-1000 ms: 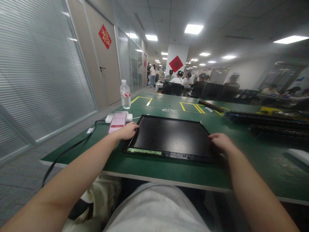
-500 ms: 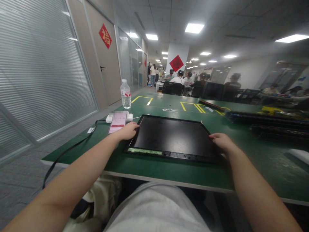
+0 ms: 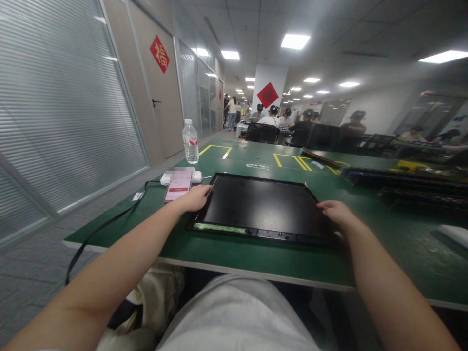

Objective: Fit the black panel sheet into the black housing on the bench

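Ceiling lights (image 3: 295, 41) shine above a green table (image 3: 226, 251) bearing a flat black panel (image 3: 259, 204), green strip (image 3: 219, 228) along its near edge, left hand (image 3: 197, 196) and right hand (image 3: 338, 213) gripping opposite sides

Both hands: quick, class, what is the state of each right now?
Left hand: closed, holding the screen by its left edge.
Right hand: closed, holding the screen by its right edge.
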`<state>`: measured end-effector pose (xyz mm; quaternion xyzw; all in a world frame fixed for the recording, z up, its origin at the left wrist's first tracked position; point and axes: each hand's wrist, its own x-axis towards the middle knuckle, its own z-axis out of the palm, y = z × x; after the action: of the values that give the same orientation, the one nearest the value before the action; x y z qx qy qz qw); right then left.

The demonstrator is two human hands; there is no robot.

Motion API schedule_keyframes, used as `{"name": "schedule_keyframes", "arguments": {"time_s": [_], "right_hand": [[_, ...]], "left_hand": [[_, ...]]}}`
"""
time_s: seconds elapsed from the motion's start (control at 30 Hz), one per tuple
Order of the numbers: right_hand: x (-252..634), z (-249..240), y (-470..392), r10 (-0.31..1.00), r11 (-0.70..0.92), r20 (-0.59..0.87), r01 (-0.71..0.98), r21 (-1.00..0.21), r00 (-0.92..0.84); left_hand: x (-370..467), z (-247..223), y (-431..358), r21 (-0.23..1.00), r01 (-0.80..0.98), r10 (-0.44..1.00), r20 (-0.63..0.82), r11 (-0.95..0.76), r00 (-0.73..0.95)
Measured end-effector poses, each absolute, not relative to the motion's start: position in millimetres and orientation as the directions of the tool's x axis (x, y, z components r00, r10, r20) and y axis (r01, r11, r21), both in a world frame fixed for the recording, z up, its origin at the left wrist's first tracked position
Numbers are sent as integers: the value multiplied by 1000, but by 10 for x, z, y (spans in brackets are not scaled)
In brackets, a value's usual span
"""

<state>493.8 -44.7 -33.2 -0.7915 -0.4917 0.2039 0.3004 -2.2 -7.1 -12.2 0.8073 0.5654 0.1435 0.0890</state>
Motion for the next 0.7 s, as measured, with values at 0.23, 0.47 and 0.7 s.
{"name": "schedule_keyframes", "arguments": {"time_s": [0.23, 0.47, 0.7], "right_hand": [[4927, -304, -472, 905, -328, -24, 661, -675, 425], [4894, -309, -486, 892, -362, -58, 630, -688, 449], [4989, -411, -407, 897, -354, -79, 599, -718, 435]], "left_hand": [[-22, -116, -83, 408, 850, 942, 110, -334, 317], [-47, -104, -84, 498, 826, 963, 85, -264, 257], [-11, -77, -115, 704, 694, 983, 39, -154, 179]]}}
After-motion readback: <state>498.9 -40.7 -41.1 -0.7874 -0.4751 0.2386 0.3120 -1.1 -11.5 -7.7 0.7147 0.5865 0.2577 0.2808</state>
